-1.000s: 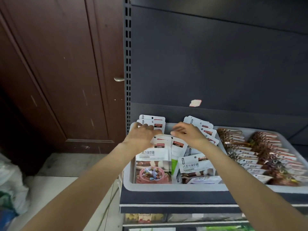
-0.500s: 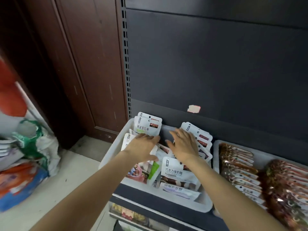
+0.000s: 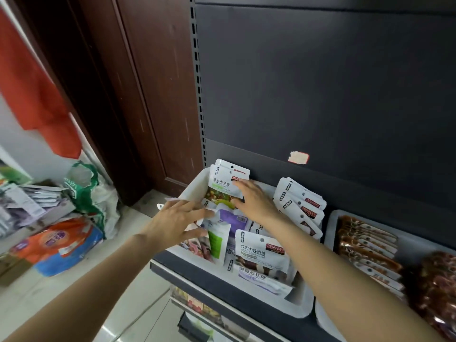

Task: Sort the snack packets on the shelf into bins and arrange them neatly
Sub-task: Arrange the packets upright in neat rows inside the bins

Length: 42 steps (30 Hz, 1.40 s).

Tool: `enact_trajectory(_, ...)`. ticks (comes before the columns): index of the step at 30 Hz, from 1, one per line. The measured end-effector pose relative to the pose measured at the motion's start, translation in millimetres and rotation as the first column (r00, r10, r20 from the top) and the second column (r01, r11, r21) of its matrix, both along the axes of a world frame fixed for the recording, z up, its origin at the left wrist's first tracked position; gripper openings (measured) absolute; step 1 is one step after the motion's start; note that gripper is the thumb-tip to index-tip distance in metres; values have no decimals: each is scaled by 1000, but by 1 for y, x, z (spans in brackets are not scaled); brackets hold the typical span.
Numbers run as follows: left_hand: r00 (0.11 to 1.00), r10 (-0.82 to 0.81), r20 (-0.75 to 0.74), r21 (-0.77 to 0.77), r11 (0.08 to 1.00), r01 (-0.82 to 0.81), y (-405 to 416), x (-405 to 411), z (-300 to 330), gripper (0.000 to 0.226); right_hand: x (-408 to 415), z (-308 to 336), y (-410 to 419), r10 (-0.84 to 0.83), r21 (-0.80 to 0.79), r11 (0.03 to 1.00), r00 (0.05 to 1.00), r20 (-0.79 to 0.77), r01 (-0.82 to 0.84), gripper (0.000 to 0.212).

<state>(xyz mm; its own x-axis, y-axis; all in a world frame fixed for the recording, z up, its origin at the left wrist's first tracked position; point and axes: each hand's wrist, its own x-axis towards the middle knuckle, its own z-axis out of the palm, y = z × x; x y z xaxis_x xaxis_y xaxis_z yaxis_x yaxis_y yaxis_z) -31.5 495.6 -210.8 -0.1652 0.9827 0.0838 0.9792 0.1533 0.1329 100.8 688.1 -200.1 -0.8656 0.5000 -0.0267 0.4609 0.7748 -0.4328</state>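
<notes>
Two hands: both flat, fingers straight, gripping nothing.
Left hand: spread over loose glossy packets at the bin's left side.
Right hand: fingertips pressing an upright white pouch, matte, rectangular, round hang hole.
Bin: smooth pale plastic, rounded rim, on the dark shelf.
Neighbouring bin: shiny brown packets in overlapping rows.

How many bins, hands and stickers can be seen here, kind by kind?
White plastic bins: 2
Bare hands, left and right: 2
Torn pale sticker: 1
Total: 5
</notes>
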Motion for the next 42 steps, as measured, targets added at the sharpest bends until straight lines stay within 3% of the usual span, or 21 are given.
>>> enact_trajectory(3, 1000, 21, 15, 4, 1000, -21, -6, -2, -1, 51, -21, -14, -7, 2, -253, 967, 998, 68, 16, 62)
enact_trajectory(6, 999, 19, 38, 19, 1000, -19, -7, -2, -2, 53, -27, -34, -7, 17, -223, 974, 980, 198, 28, 63)
enact_trajectory(11, 994, 32, 106, 70, 997, -40, -8, 1, 3, 60, -28, -42, 2, -34, -161, 984, 966, 256, 77, 40)
enact_trajectory(15, 997, 41, 63, 97, 994, -47, -5, 5, 11, 70, -26, -37, 9, -62, -242, 964, 978, 198, 110, 41)
enact_trajectory(20, 989, 122, 84, 23, 992, -124, 4, 2, 18, 84, -25, -37, 8, -31, -300, 952, 997, 69, 51, 36)
enact_trajectory(25, 981, 181, 63, -115, 978, -173, 27, 4, 17, 80, -26, -28, 4, -41, -377, 926, 986, -162, -24, 2)
enact_trajectory(29, 971, 222, 86, -183, 962, -203, 41, 4, 15, 76, -29, -16, 2, -4, -446, 891, 982, -190, -82, 9)
enact_trajectory(32, 977, 171, 129, -222, 965, -140, 39, 1, 15, 71, -24, -11, 7, -115, -622, 782, 972, -206, -39, 15)
enact_trajectory(34, 981, 151, 124, -220, 968, -122, 35, 0, 15, 82, -22, -12, 10, -180, -688, 725, 967, -179, 8, 16)
enact_trajectory(38, 985, 142, 93, -155, 980, -127, 20, 1, 13, 78, -28, -26, 18, -147, -445, 894, 976, -162, 61, 27)
enact_trajectory(42, 975, 125, 184, -70, 991, -114, 2, 1, 12, 72, -38, -41, 15, -33, -394, 918, 998, 50, 50, 51)
